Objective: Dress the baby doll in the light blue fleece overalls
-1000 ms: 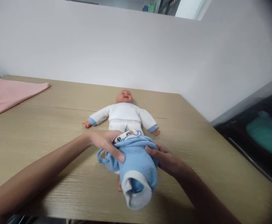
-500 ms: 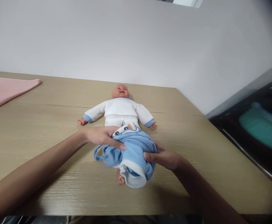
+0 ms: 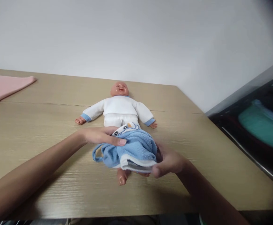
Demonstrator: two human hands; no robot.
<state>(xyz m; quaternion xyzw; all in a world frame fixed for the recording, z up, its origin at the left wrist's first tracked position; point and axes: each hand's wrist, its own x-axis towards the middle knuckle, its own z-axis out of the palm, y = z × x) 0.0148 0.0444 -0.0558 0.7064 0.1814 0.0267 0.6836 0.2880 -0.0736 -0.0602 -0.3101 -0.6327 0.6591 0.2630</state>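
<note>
Nearest, below the feet end of the doll [image 3: 120, 105], the pale wooden desk [image 3: 99, 198] runs to its front edge. One bare foot [image 3: 122, 178] sticks out from under the blue garment [image 3: 136, 145], and a sliver of the other shows beneath its white cuff [image 3: 138, 165]. The garment lies bunched over the doll's legs (whether they pass inside it, I cannot tell).

Beside the doll's lower legs, the right hand [image 3: 168, 159] touches the garment's side, thumb at the cuff. Its other fingers are mostly hidden by cloth, so I cannot tell if they grip. The left hand [image 3: 102, 136], by the doll's opposite thigh, has its fingers clamped on the garment, thumb on top and the rest under the white band [image 3: 128, 126] with stitched eyes. A blue loop [image 3: 97, 153] hangs below that hand, beside the doll's legs.

The doll lies on its back, arms spread, in a white top [image 3: 120, 105] with blue cuffs. Left of its head is a pink cloth [image 3: 6, 87]; beyond the head, a pale wall [image 3: 108, 37].
</note>
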